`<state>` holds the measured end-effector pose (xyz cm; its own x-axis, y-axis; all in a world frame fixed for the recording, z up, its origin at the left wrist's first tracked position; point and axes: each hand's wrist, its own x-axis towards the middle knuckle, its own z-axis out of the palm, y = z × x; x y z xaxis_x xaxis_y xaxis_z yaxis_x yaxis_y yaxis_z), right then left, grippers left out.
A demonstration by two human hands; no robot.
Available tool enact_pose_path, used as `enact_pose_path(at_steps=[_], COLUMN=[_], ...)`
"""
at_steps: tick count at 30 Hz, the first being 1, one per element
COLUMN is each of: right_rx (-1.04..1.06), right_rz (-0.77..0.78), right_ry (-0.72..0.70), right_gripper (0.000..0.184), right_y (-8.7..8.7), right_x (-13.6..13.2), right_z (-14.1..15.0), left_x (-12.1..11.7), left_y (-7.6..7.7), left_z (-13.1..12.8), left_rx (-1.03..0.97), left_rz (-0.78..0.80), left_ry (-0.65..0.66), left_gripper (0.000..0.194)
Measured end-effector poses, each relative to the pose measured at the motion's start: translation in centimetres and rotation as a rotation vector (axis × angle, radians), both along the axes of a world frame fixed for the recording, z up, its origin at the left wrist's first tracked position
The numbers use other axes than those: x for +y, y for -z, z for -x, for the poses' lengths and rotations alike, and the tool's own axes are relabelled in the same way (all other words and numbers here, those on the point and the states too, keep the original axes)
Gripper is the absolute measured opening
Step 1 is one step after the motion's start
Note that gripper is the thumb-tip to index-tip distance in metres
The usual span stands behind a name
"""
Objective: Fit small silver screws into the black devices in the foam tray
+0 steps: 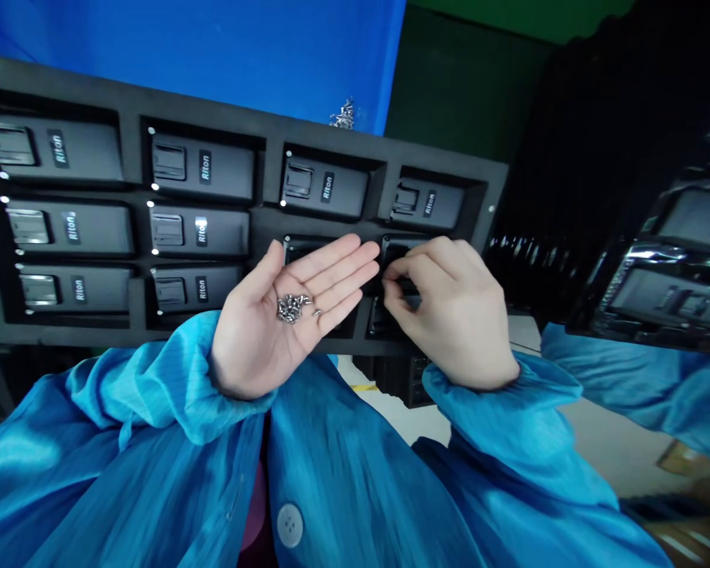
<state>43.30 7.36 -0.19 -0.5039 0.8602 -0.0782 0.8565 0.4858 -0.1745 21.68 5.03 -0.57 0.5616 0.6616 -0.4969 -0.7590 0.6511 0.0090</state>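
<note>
My left hand (296, 315) lies palm up with its fingers stretched out, and a small heap of shiny metal screws (291, 308) rests in the palm. To its right, my right hand (450, 308) has thumb and index finger pinched together over the corner of a black case; whatever is between the fingertips is too small to make out. Both hands are above a black foam tray (260, 185) with black cases marked "Riton" in its compartments. One such case (325, 187) shows bright dots at its left corners. My hands hide the cases beneath them in part.
A blue sheet (201, 55) covers the area behind the tray, with a pile of screws (344, 115) at the tray's back edge. On the right stands another tray (644, 315) with similar cases under glossy film. Beside it shows a blue sleeve (639, 386).
</note>
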Motion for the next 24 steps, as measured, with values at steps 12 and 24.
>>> enact_pose_path(at_steps=[12,24], right_rx=[-0.042,-0.042], right_rz=[0.035,0.327], right_ry=[-0.071,-0.038], right_gripper=[0.010,0.021], right_y=[0.1,-0.5], right_x=[1.9,5.0], right_z=[0.5,0.5], left_x=[0.0,-0.4], left_y=[-0.1,0.2], left_z=[-0.3,-0.3], left_rx=[-0.021,-0.082], left_rz=[0.033,-0.045], left_ry=[0.018,0.099], left_gripper=[0.072,0.067])
